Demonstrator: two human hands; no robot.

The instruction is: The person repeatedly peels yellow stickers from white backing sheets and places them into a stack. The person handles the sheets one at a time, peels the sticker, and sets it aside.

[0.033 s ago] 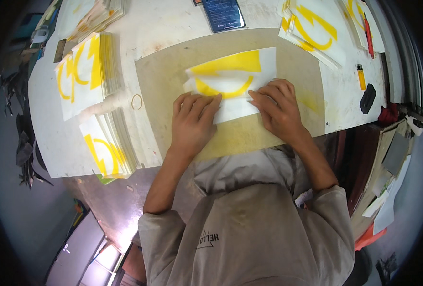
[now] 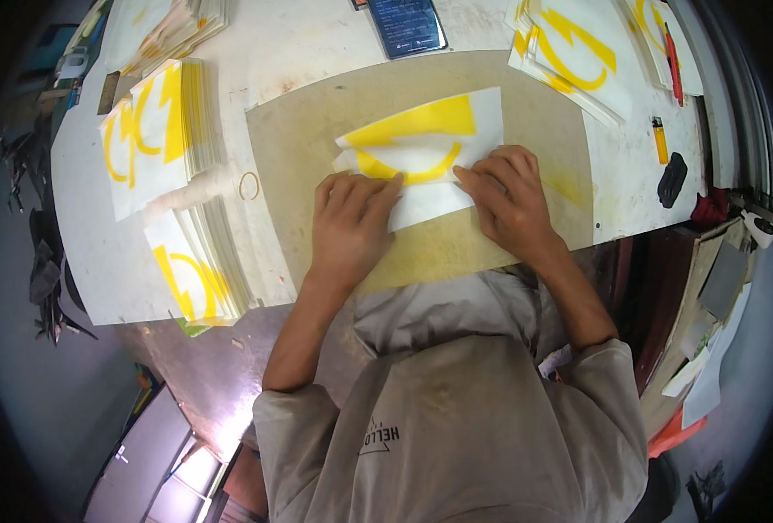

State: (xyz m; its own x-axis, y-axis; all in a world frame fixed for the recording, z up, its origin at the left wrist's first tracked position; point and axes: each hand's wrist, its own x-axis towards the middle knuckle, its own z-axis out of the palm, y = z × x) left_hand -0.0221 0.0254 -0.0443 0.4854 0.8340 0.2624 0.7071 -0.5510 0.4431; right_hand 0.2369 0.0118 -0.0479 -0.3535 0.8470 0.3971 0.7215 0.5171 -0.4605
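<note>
A white paper sheet with bold yellow print lies partly folded in front of me, its lower edge turned over along a crease. My left hand grips the left part of that crease, fingers curled and thumb pressed to the paper. At the right part, my right hand pinches the crease between thumb and bent fingers. The yellow curve shows between the two hands. Underneath the sheet is a tan work mat, stained yellow near its front edge. Some of the fingertips are hidden behind the hands.
Stacks of printed white paper stand on the left, one upper and one lower. Another printed stack is at the far right. A phone, a red pen, a yellow lighter and a rubber band lie on the table.
The sheet has shifted very slightly to the left, and my left hand a little with it. Both hands keep their grip on the crease.
</note>
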